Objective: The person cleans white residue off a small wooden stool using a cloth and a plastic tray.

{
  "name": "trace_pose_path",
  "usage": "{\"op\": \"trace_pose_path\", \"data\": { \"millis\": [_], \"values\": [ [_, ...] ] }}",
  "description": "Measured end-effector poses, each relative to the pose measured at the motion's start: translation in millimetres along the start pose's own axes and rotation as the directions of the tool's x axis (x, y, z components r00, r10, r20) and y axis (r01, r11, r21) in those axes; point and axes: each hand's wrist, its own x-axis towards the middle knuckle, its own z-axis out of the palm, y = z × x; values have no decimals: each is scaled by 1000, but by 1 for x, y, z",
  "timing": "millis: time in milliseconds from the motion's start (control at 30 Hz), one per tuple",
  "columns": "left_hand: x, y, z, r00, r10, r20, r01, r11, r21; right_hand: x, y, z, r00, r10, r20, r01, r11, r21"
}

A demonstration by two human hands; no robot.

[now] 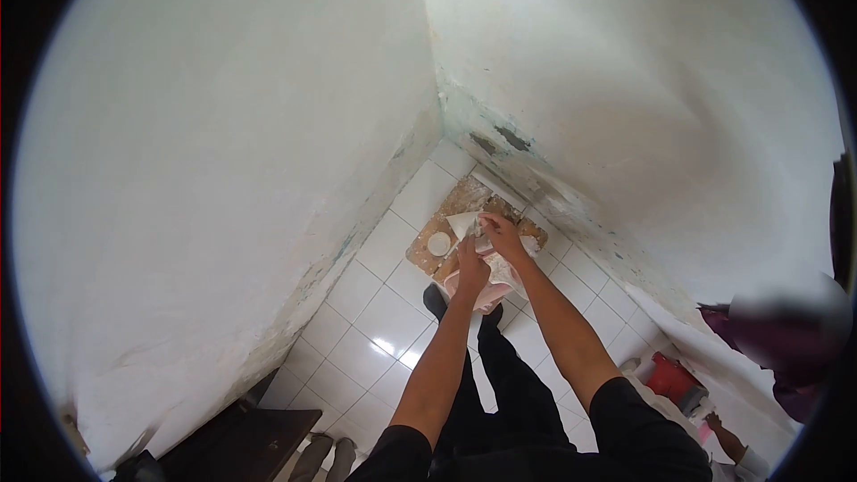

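Observation:
I look down into a room corner from high up. Both my arms reach down over a pinkish bucket [489, 296] that stands on the white tiled floor. My right hand [503, 237] grips a flat metal scraper blade [463, 224] smeared with white paste. My left hand [470, 261] is closed just below it, over white plastic lining the bucket [502, 273]; what it holds is hidden by the fingers. Behind the bucket lies a brown board [446, 211] with a round white lid or blob [438, 243] on it.
Two white, patchy walls [223, 170] meet at the corner, with peeling paint low down. Another person [786, 339] in dark red crouches at the right near a red container [671, 375]. A dark wooden piece of furniture [245, 437] stands at the lower left.

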Motion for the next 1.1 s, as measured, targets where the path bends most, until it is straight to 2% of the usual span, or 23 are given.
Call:
{"op": "trace_pose_path", "data": {
  "millis": [67,200,267,300,367,400,467,500,533,600,667,733,767,800,867,900,967,1100],
  "values": [
    [-12,8,-1,994,22,-110,-38,990,-138,0,-14,4,1000,20,-5,-20,992,-124],
    [-44,19,-34,991,117,-69,-120,992,-33,-7,-33,7,999,26,-41,-32,988,-149],
    [-58,19,-55,989,-114,-95,101,987,-127,-5,-13,6,997,-51,-66,43,992,-120],
    [-56,17,-65,989,-109,-97,96,987,-127,-6,-8,3,996,-56,-67,47,992,-120],
    [-56,10,-81,899,-285,-332,255,958,-131,-12,1,-5,974,-185,-129,145,952,-268],
    [-51,5,-84,901,-284,-329,254,958,-133,-19,1,-9,974,-184,-131,144,952,-271],
    [-31,-3,-85,917,-83,-390,58,996,-74,-38,-2,-21,948,-238,-212,132,899,-418],
    [-23,-2,-85,934,-64,-352,53,998,-40,-51,-4,-27,948,-236,-214,128,897,-423],
    [-14,-4,-85,935,-66,-349,54,997,-46,-64,-4,-34,954,-211,-212,82,865,-494],
    [-2,-8,-86,985,-38,-165,18,993,-121,-90,-4,-41,961,-181,-211,30,823,-568],
    [5,-15,-81,978,-70,-198,50,993,-105,-114,1,-48,966,-11,-257,-150,786,-600],
    [9,-18,-80,964,-161,-213,122,975,-185,-137,14,-52,969,13,-245,-163,778,-606],
    [7,-17,-79,953,-135,-273,99,985,-141,-145,20,-53,972,27,-234,-168,776,-608],
    [4,-16,-80,953,-139,-269,104,985,-141,-151,25,-53,972,33,-234,-173,775,-608],
    [-2,-14,-86,938,-97,-333,34,981,-190,-162,33,-54,946,225,-231,-313,818,-483],
    [-3,-13,-89,939,-96,-331,33,981,-189,-162,29,-54,946,226,-233,-314,818,-481],
    [-14,-11,-100,935,-10,-355,-42,989,-139,-167,22,-49,913,336,-230,-406,783,-470],
    [-47,22,-132,950,67,-306,-103,989,-103,-166,54,-45,894,414,-171,-448,812,-374]
  ]
}}
